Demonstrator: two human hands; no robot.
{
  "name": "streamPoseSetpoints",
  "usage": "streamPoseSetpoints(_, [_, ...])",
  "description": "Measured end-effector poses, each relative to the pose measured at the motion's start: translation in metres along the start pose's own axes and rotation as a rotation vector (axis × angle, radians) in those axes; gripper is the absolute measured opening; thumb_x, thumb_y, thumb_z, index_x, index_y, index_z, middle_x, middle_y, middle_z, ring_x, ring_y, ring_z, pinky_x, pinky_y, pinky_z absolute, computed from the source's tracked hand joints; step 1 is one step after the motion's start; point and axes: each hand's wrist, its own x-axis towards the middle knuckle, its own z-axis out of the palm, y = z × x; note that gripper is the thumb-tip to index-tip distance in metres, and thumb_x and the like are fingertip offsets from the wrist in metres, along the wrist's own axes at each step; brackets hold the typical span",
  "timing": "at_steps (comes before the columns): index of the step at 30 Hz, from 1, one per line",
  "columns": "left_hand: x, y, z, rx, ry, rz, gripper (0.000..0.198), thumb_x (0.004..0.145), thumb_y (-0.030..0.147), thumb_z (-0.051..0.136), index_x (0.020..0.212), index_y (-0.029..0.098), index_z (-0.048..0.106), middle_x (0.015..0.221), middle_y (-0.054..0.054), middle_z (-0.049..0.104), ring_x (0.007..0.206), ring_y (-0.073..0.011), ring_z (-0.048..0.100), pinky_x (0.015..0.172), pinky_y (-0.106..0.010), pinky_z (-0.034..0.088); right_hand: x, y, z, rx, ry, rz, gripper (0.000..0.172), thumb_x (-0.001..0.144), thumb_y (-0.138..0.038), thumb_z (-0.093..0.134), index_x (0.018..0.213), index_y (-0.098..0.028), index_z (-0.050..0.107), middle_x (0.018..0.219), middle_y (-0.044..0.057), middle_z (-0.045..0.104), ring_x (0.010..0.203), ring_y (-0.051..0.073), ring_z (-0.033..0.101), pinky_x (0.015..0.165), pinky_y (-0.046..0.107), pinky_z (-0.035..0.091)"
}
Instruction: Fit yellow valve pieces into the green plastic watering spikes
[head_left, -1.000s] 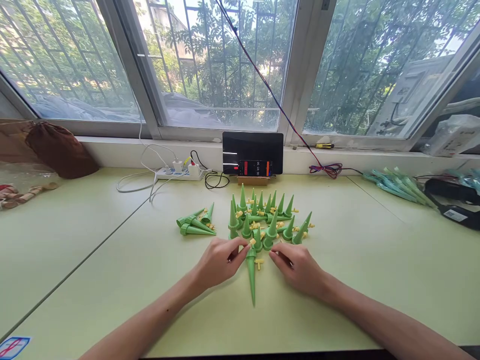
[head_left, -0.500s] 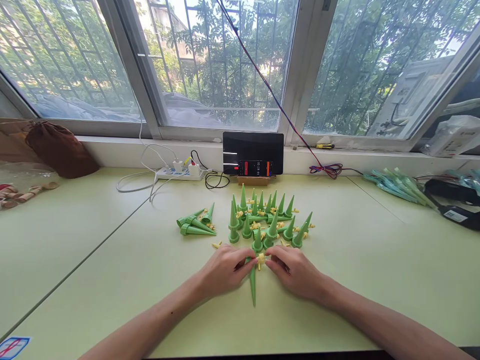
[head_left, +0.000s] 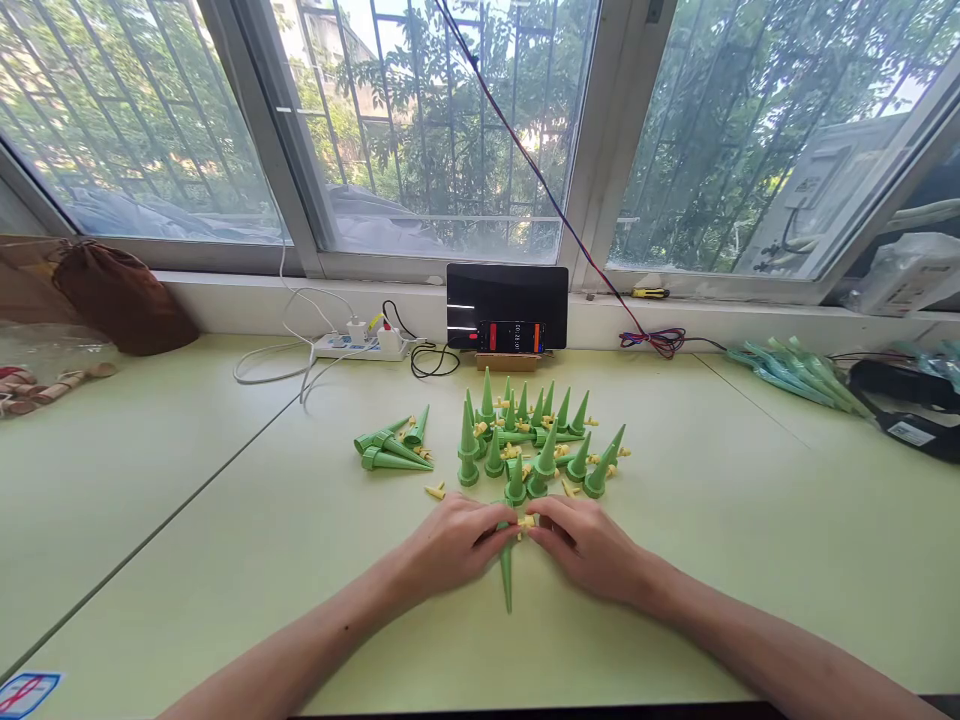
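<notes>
My left hand point(head_left: 450, 540) grips the wide end of a green cone spike point(head_left: 507, 575) whose tip points toward me above the pale green table point(head_left: 225, 540). My right hand point(head_left: 585, 545) pinches a small yellow valve piece point(head_left: 527, 522) right at the spike's top, fingertips of both hands nearly meeting. Just beyond them stands a cluster of several upright green spikes point(head_left: 536, 440) with yellow pieces scattered among them. A loose yellow piece point(head_left: 435, 491) lies left of the cluster.
A small pile of green spikes point(head_left: 390, 447) lies on its side to the left. A phone point(head_left: 511, 336) leans on a dark tablet point(head_left: 507, 300) at the windowsill, beside a power strip point(head_left: 360, 345) with cables. Bagged green spikes point(head_left: 795, 372) lie far right; a brown pouch point(head_left: 120, 300) far left.
Both hands closed in on the spike. My right hand took the yellow piece from the table and brought it to the spike's top. One yellow piece now lies left of the cluster.
</notes>
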Motion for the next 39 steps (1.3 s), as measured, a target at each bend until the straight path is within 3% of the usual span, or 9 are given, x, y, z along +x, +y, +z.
streamPoseSetpoints(11, [0.005,0.002,-0.006,-0.002,-0.001,-0.018,0.023,0.104,0.028,0.053,0.091,0.020,0.070,0.063,0.003,0.068,0.053,-0.0115,0.059,0.061,-0.025,0.039,0.002,-0.002,-0.002,-0.035,0.000,-0.033,0.021,0.107,-0.027,0.046,0.102,-0.020,0.065,0.088,0.007,0.072,0.074,0.020,0.066,0.066,0.030,0.050])
streamPoseSetpoints(20, [0.008,0.001,-0.007,-0.010,0.010,-0.287,0.021,0.099,0.033,0.057,0.092,0.020,0.070,0.050,0.007,0.052,0.046,-0.0104,0.043,0.055,-0.023,0.033,0.005,-0.003,-0.004,-0.021,0.127,0.028,0.017,0.104,-0.025,0.049,0.093,-0.020,0.061,0.073,0.003,0.065,0.059,0.016,0.057,0.057,0.027,0.043])
streamPoseSetpoints(31, [0.010,0.001,-0.008,-0.017,-0.049,-0.337,0.016,0.093,0.033,0.063,0.101,0.020,0.069,0.054,0.006,0.061,0.050,-0.0138,0.054,0.057,-0.024,0.036,0.006,-0.005,-0.004,-0.017,0.175,0.056,0.021,0.100,-0.023,0.049,0.084,-0.019,0.062,0.067,0.000,0.055,0.054,0.013,0.047,0.052,0.026,0.039])
streamPoseSetpoints(39, [0.012,0.002,-0.007,-0.069,-0.053,-0.345,0.012,0.092,0.029,0.063,0.095,0.019,0.068,0.056,0.005,0.061,0.050,-0.0134,0.055,0.056,-0.024,0.037,0.005,-0.004,-0.004,0.008,0.166,0.051,0.017,0.096,-0.020,0.051,0.085,-0.019,0.064,0.067,0.000,0.056,0.053,0.013,0.049,0.052,0.026,0.042])
